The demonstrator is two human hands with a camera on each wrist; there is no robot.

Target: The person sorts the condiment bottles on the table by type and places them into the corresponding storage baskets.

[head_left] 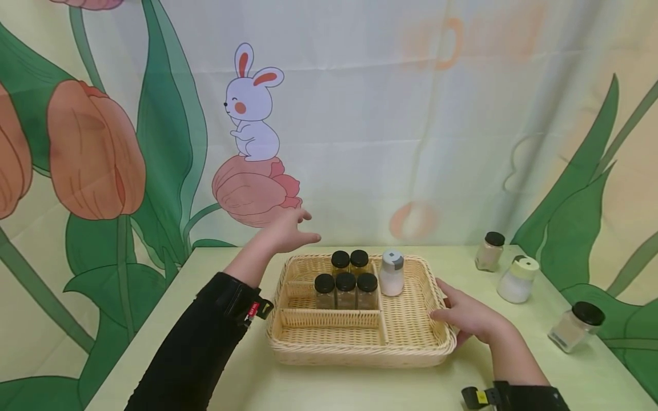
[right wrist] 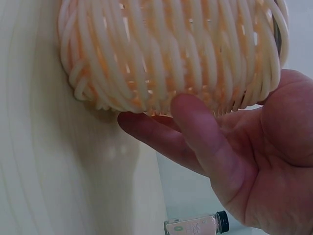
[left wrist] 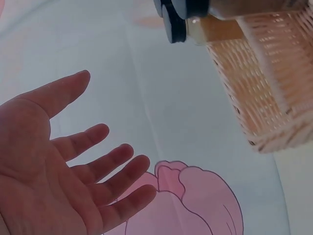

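A wicker basket point(head_left: 360, 357) with dividers stands on the table in the middle of the head view. My right hand point(head_left: 470, 314) grips its right end, thumb over the rim and fingers at the outer wall. In the right wrist view, fingertips point(right wrist: 188, 105) press at the basket's woven underside edge. Off the basket's back left corner, my left hand point(head_left: 288, 233) is raised with fingers spread, holding nothing. Several black-lidded glass jars point(head_left: 345, 291) stand together in the left compartments. A grey-capped jar of white contents point(head_left: 392, 277) is in the right compartment, beside the divider.
On the table's point(head_left: 247, 377) right side stand a black-lidded jar point(head_left: 488, 254) at the back and a jar with a pale yellow cap point(head_left: 516, 282). Nearer, another black-lidded jar point(head_left: 572, 330) appears at the right edge. A printed curtain point(head_left: 349, 142) hangs right behind the table.
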